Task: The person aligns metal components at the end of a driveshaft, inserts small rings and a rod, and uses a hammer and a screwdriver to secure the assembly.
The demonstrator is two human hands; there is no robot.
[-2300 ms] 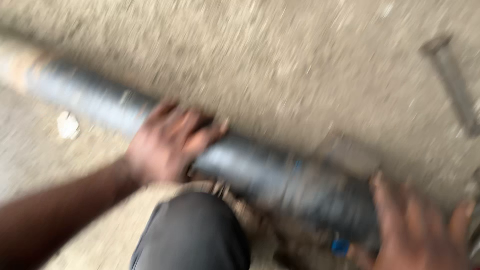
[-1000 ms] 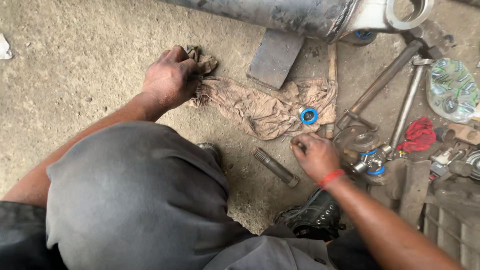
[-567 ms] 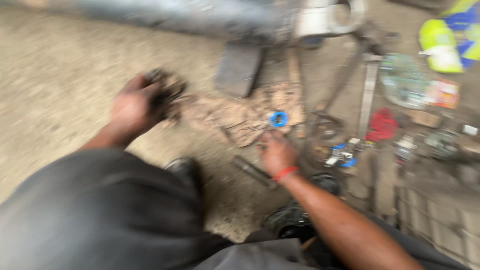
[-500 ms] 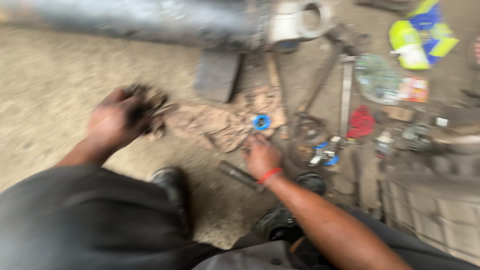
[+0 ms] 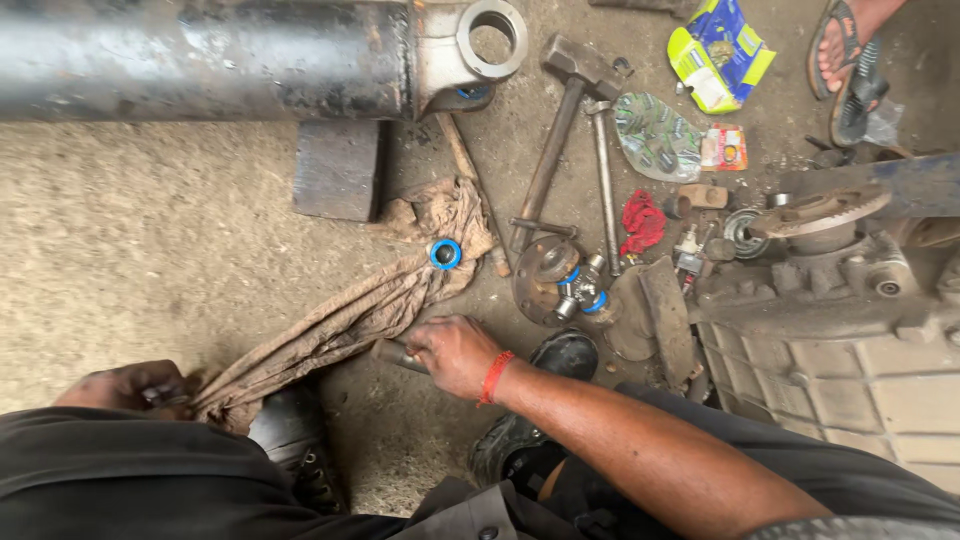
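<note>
Brown rag (image 5: 350, 315) lies stretched across the concrete floor (image 5: 150, 260), running diagonally from the left hand (image 5: 125, 385) at lower left up towards the shaft yoke (image 5: 470, 45). Left hand has its fingers curled tight on the lower end of the rag, bunched against a black boot (image 5: 290, 440). Right hand (image 5: 452, 352), red band on the wrist, has fingers wrapped round a short steel pin (image 5: 395, 353), which sits just beside the rag's middle; only the pin's left end shows. A blue-rimmed bearing cup (image 5: 445, 253) rests on the rag's upper part. Above it, a steel block (image 5: 337, 170) props the big dark shaft (image 5: 200, 60), which runs along the top edge and ends in the yoke eye. Right of the rag: a hammer (image 5: 560, 130), a long bar (image 5: 604, 190), a flange with a cross joint (image 5: 560, 285) carrying more blue cups, a red cloth (image 5: 642, 222), clear and yellow parts bags (image 5: 715, 55). A gearbox housing (image 5: 840, 330) fills the right side. Another person's sandalled foot (image 5: 845, 50) is at top right, well apart from both hands.
</note>
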